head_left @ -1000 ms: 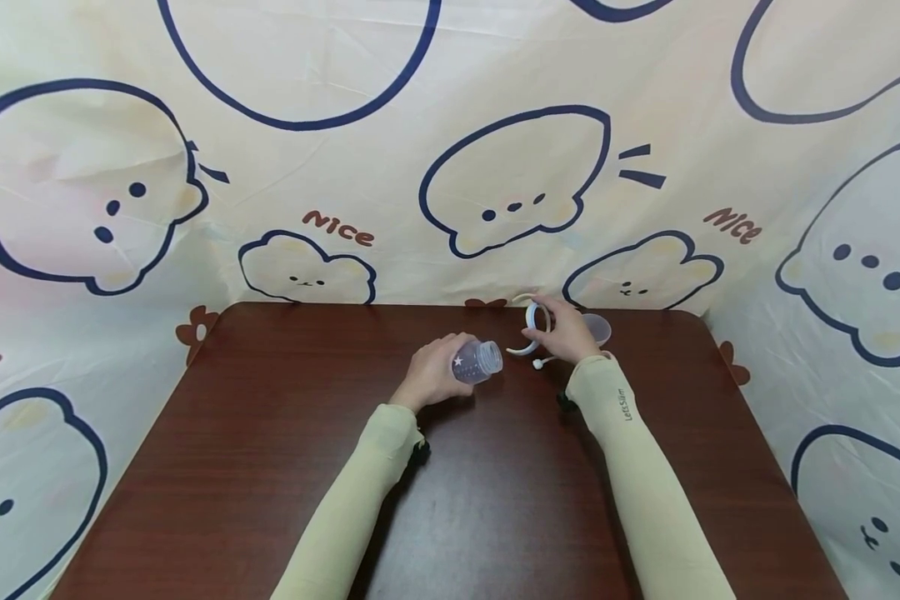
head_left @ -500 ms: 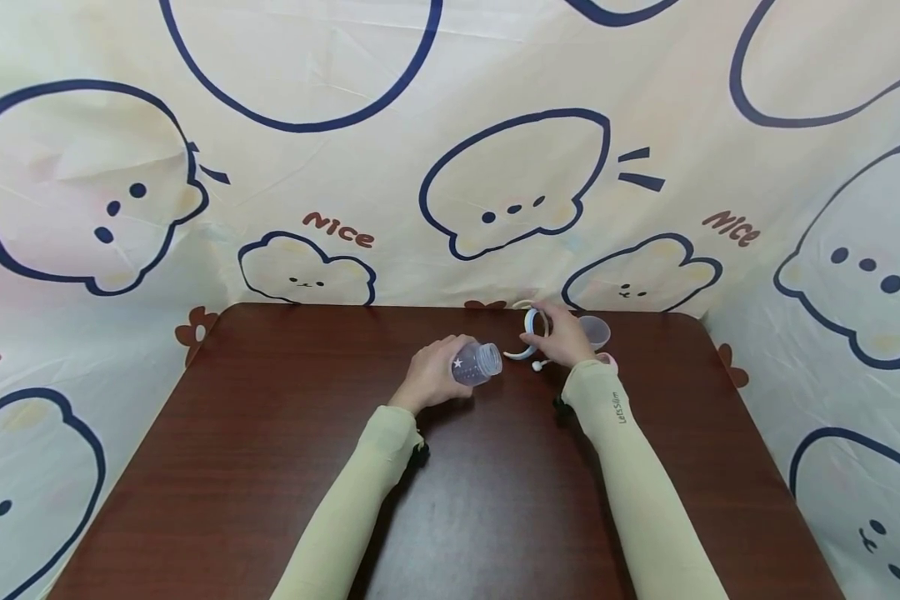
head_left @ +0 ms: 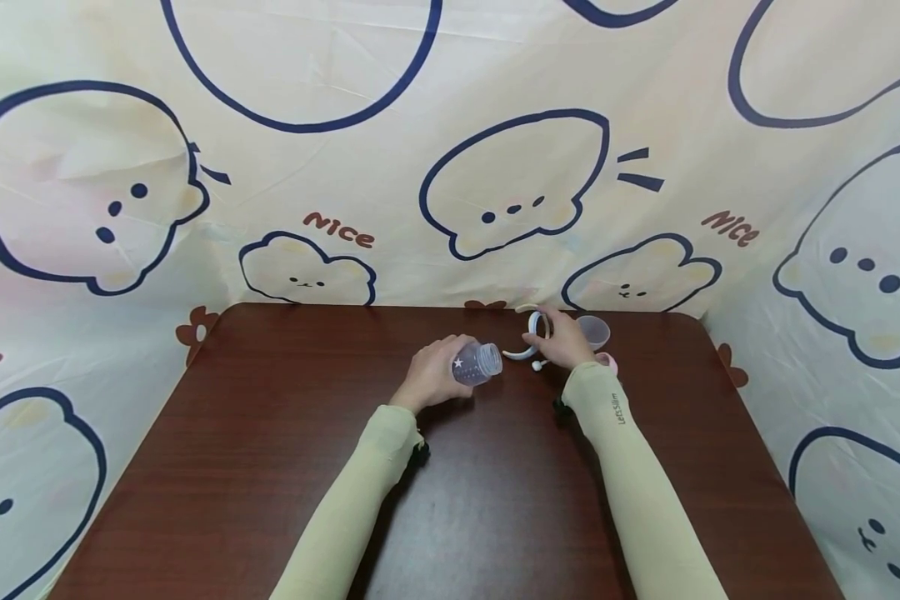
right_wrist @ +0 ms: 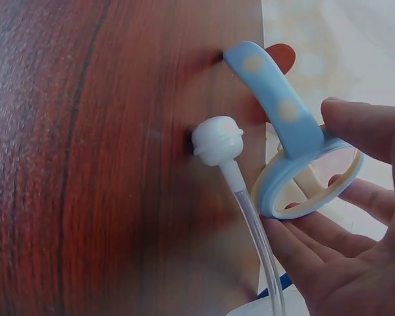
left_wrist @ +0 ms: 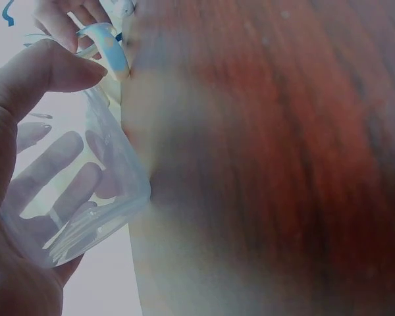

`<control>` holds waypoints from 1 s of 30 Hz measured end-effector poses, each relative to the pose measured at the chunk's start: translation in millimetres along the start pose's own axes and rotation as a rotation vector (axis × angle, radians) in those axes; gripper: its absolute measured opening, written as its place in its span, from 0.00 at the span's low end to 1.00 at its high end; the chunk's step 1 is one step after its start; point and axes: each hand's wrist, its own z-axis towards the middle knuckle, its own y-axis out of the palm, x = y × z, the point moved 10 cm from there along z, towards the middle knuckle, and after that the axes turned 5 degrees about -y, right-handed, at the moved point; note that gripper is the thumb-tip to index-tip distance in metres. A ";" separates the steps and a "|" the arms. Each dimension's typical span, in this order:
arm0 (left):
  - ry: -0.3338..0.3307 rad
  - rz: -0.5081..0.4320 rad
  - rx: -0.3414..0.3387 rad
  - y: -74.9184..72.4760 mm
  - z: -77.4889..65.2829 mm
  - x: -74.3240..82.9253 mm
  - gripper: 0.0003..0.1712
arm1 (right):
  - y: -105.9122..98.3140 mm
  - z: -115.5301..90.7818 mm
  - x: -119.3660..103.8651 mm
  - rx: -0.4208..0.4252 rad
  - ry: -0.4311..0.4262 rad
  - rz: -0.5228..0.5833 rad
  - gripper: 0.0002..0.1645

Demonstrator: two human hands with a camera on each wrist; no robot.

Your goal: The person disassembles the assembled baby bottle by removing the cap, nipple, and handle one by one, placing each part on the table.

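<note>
My left hand [head_left: 429, 375] grips a clear baby bottle [head_left: 468, 365] marked with a white star. The bottle is tilted, its open threaded neck toward the right; in the left wrist view my fingers show through its wall [left_wrist: 122, 164]. My right hand [head_left: 567, 340] holds a two-handled bottle grip ring, blue with cream spots on one side [right_wrist: 276, 99] and cream on the other, thumb on top and fingers beneath. Beside the ring lies a clear straw [right_wrist: 257, 227] ending in a white weighted ball [right_wrist: 217, 140].
A clear cup-shaped cover [head_left: 594, 332] stands on the brown table [head_left: 270, 450] behind my right hand. A pink piece [head_left: 607, 361] shows partly beside the right cuff. A cartoon-printed cloth [head_left: 390, 183] rises right behind the table's far edge and at both sides.
My right hand has shifted slightly, with the grip ring still held. More of the pink piece shows beside the cuff. The left hand and bottle stay nearly still.
</note>
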 end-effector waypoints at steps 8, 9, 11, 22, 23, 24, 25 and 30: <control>-0.017 -0.019 -0.015 1.3 -1.5 -1.9 0.46 | 4.7 0.1 4.2 -0.003 0.009 0.021 0.44; -0.017 -0.021 -0.015 1.3 -1.3 -1.8 0.46 | 4.9 0.1 4.2 -0.002 0.008 0.022 0.44; -0.015 -0.026 -0.012 0.7 -0.8 -1.4 0.46 | 4.7 -0.1 3.8 0.001 0.006 0.023 0.44; -0.016 -0.010 -0.020 2.2 -2.4 -1.7 0.46 | 7.0 -2.0 8.9 -0.023 0.015 0.041 0.43; -0.018 -0.009 -0.022 2.6 -2.7 -2.2 0.46 | 7.4 -1.8 9.4 -0.026 0.015 0.041 0.43; -0.020 -0.010 -0.022 2.8 -2.8 -2.6 0.46 | 7.4 -1.5 9.9 -0.027 0.015 0.040 0.43; -0.020 -0.012 -0.021 2.7 -2.6 -2.8 0.46 | 7.2 -1.4 10.3 -0.028 0.014 0.038 0.43; -0.016 -0.012 -0.017 2.0 -0.4 -2.2 0.46 | 5.0 -0.8 11.4 -0.022 0.018 0.034 0.44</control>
